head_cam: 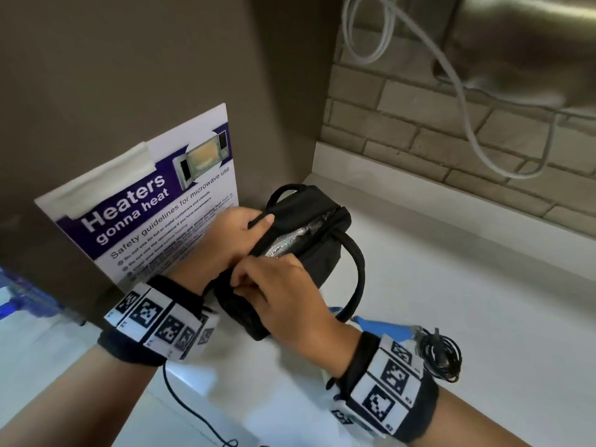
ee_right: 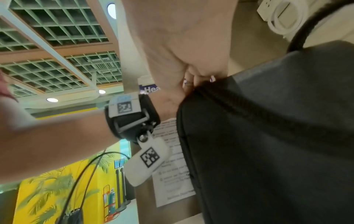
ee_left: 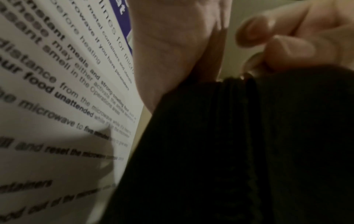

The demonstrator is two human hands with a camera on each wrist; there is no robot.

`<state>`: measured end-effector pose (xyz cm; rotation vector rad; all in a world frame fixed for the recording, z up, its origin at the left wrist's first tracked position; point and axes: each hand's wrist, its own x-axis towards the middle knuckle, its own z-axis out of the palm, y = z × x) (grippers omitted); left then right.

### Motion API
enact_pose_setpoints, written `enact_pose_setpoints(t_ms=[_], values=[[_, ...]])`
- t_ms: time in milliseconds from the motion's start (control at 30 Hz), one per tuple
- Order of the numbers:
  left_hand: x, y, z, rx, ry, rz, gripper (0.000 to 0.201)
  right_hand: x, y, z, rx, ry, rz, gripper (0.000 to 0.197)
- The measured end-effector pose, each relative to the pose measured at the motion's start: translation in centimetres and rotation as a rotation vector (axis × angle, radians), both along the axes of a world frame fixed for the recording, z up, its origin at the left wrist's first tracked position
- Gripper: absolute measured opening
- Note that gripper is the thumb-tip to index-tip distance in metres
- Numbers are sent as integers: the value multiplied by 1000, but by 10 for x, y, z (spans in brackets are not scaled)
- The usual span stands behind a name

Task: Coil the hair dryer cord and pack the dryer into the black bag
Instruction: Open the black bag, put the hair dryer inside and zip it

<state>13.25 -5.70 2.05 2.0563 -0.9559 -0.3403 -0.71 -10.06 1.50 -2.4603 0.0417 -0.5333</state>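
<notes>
Hands are both on the black bag [head_cam: 309, 240] now, which sits on the white counter [head_cam: 451, 285]. Its top edge is gripped by the left hand [head_cam: 232, 237], fingers curled over the fabric, while a small metal zipper pull [ee_left: 250, 66] is pinched by the right hand [head_cam: 283, 285] at the near end of the opening. The zip appears only partly run: beyond the right fingertips a gap is left open, and a crinkled silver lining [head_cam: 290, 241] is seen through it. The dryer itself cannot be made out; whether it is already inside cannot be told. By the right wrist, a coiled thin black cord [head_cam: 442, 359] lies outside the bag, next to something blue, so packing looks unfinished. The bag is soft, boxy woven cloth, with a rounded, padded loop handle [head_cam: 354, 275] arching off its right side.
</notes>
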Motion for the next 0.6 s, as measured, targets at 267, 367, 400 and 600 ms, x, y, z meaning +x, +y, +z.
enact_pose_setpoints(t_ms=[267, 367, 400, 600], values=[[1, 5, 2, 50, -55, -22, 40, 0, 19, -10, -495, -187, 58, 26], [1, 3, 1, 73, -49, -19, 39, -2, 30, -21, -628, -146, 50, 19], [0, 3, 1, 76, -47, -20, 38, -3, 33, -27, -665, -124, 28, 17], [-4, 6, 5, 69, 28, -71, 21, -5, 47, -42, -737, -5, -5, 16]])
